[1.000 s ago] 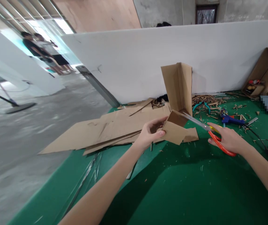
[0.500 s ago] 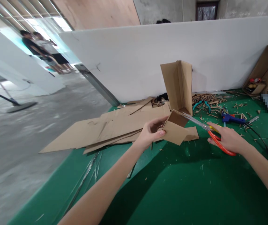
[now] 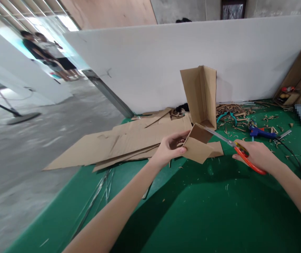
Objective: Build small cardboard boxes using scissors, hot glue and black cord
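My left hand [image 3: 169, 148] pinches a small folded piece of brown cardboard [image 3: 198, 147] held above the green table [image 3: 205, 211]. In my right hand [image 3: 258, 156] are orange-handled scissors [image 3: 236, 149], fingers closed through the loops. Their metal blades reach left to the top edge of the cardboard piece. Both forearms stretch out from the lower part of the picture.
Flat cardboard sheets [image 3: 119, 144] lie at the table's left. A tall folded cardboard [image 3: 200, 95] leans on the white partition [image 3: 166, 59]. Scraps, teal pliers [image 3: 225, 116], a blue glue gun [image 3: 262, 133] and an open box [image 3: 298, 79] sit at the right. Two people [image 3: 45, 54] stand far left.
The view has shifted slightly. My right hand has closed the scissor handles a little, with the blades still at the cardboard's edge. My left hand keeps its hold.
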Available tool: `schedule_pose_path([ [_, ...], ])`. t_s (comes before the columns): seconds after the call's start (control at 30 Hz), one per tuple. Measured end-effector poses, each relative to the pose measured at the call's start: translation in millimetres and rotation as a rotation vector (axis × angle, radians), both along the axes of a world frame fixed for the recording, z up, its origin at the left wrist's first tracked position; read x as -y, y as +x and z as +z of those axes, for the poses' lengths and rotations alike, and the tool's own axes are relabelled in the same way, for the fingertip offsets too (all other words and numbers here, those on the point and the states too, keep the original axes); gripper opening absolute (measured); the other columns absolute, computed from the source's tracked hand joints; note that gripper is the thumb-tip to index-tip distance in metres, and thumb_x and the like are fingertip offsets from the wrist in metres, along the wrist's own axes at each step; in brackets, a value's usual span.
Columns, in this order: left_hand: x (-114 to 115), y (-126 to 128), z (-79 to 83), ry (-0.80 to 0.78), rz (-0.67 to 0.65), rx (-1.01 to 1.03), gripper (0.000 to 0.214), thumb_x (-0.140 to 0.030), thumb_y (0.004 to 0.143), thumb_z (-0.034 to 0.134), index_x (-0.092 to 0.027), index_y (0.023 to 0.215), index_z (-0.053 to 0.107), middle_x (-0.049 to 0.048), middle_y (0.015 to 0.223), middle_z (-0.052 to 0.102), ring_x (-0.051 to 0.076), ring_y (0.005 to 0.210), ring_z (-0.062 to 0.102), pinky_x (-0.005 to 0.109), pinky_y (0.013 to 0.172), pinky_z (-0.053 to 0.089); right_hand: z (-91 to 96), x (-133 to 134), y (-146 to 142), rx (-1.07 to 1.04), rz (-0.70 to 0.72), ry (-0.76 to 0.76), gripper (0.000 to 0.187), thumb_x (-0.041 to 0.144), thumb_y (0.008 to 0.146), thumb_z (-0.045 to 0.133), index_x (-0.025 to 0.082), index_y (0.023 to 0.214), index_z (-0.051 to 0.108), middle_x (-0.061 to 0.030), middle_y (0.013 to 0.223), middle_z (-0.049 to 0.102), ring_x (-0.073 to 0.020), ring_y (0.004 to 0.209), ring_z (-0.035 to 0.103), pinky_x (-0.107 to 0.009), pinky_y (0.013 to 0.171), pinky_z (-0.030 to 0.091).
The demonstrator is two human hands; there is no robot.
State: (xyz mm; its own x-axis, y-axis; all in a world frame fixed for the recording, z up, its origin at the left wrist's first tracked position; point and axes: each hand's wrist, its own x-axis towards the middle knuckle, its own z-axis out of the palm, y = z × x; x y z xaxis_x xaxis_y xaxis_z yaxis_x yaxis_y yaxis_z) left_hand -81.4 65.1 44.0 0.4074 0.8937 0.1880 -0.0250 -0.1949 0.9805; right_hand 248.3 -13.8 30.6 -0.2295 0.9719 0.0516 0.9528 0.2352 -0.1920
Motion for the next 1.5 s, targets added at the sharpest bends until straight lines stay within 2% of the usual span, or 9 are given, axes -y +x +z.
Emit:
schedule_pose_path([
  [0.1, -0.2, 1.2, -1.2, -0.009, 0.025, 0.017, 0.077, -0.054, 0.053, 0.089, -0.016, 0.118, 0.073, 0.014, 0.113, 0.075, 0.037, 0.109, 0.068, 0.039, 0.087, 0.055, -2.3, -0.5, -0.4, 0.027, 0.006, 0.021, 0.053, 0.06, 0.092, 0.049, 0.025, 0.132, 0.055, -0.0112, 0.103, 0.074, -0.0296, 0.084, 0.07, -0.033, 0.066, 0.049],
  [0.33, -5.1, -0.6, -8.7, -0.013, 0.088, 0.134, 0.075, -0.057, 0.052, 0.089, -0.016, 0.114, 0.075, 0.0137, 0.108, 0.076, 0.034, 0.105, 0.069, 0.034, 0.082, 0.056, -3.5, 0.9, -0.7, -0.002, 0.0, 0.005, 0.065, 0.06, 0.092, 0.047, 0.019, 0.143, 0.046, -0.0156, 0.11, 0.07, -0.032, 0.092, 0.068, -0.037, 0.073, 0.05],
  [0.43, -3.3, 0.2, -6.6, -0.029, 0.081, 0.118, 0.077, -0.056, 0.05, 0.09, -0.016, 0.114, 0.074, 0.0143, 0.108, 0.076, 0.035, 0.105, 0.069, 0.036, 0.083, 0.056, -3.4, 1.0, -2.0, 0.001, -0.003, 0.001, 0.068, 0.061, 0.092, 0.047, 0.019, 0.144, 0.046, -0.016, 0.112, 0.07, -0.0328, 0.094, 0.068, -0.038, 0.074, 0.051],
  [0.6, -0.2, 2.1, -3.7, -0.021, 0.044, 0.098, 0.077, -0.054, 0.051, 0.09, -0.016, 0.116, 0.074, 0.0145, 0.107, 0.076, 0.036, 0.105, 0.069, 0.039, 0.088, 0.056, -3.7, 0.5, -3.5, 0.014, -0.012, 0.008, 0.067, 0.062, 0.091, 0.048, 0.019, 0.142, 0.047, -0.0155, 0.111, 0.071, -0.0337, 0.093, 0.069, -0.039, 0.072, 0.051],
  [0.83, -4.7, -1.9, -7.8, -0.008, 0.063, 0.09, 0.079, -0.054, 0.051, 0.09, -0.015, 0.118, 0.073, 0.0143, 0.106, 0.077, 0.035, 0.104, 0.07, 0.036, 0.083, 0.056, -3.4, 0.6, -2.1, 0.016, -0.002, 0.019, 0.063, 0.06, 0.092, 0.047, 0.021, 0.141, 0.048, -0.0143, 0.109, 0.071, -0.0305, 0.089, 0.069, -0.034, 0.069, 0.049],
  [1.27, -1.5, 1.0, -6.9, -0.035, 0.014, 0.07, 0.075, -0.048, 0.052, 0.091, -0.017, 0.118, 0.073, 0.0122, 0.11, 0.076, 0.031, 0.103, 0.07, 0.034, 0.085, 0.055, -2.0, 0.5, -0.6, 0.088, -0.028, 0.049, 0.057, 0.06, 0.092, 0.049, 0.023, 0.135, 0.053, -0.0123, 0.108, 0.071, -0.0297, 0.087, 0.069, -0.033, 0.065, 0.045],
  [1.33, -0.2, 1.8, -5.1, -0.036, 0.004, 0.069, 0.073, -0.047, 0.053, 0.091, -0.017, 0.118, 0.073, 0.0118, 0.11, 0.076, 0.03, 0.102, 0.07, 0.032, 0.085, 0.055, -2.5, 0.0, -0.3, 0.1, -0.025, 0.072, 0.055, 0.06, 0.092, 0.051, 0.022, 0.131, 0.055, -0.0122, 0.105, 0.071, -0.0292, 0.087, 0.069, -0.032, 0.064, 0.044],
  [1.5, 2.0, 3.8, -2.9, -0.036, 0.015, 0.055, 0.072, -0.049, 0.054, 0.09, -0.016, 0.115, 0.074, 0.0131, 0.107, 0.077, 0.03, 0.099, 0.071, 0.033, 0.082, 0.056, -5.1, -1.4, 0.8, 0.118, 0.007, 0.122, 0.051, 0.061, 0.092, 0.05, 0.02, 0.122, 0.059, -0.0082, 0.085, 0.071, -0.0255, 0.073, 0.067, -0.029, 0.059, 0.039],
])
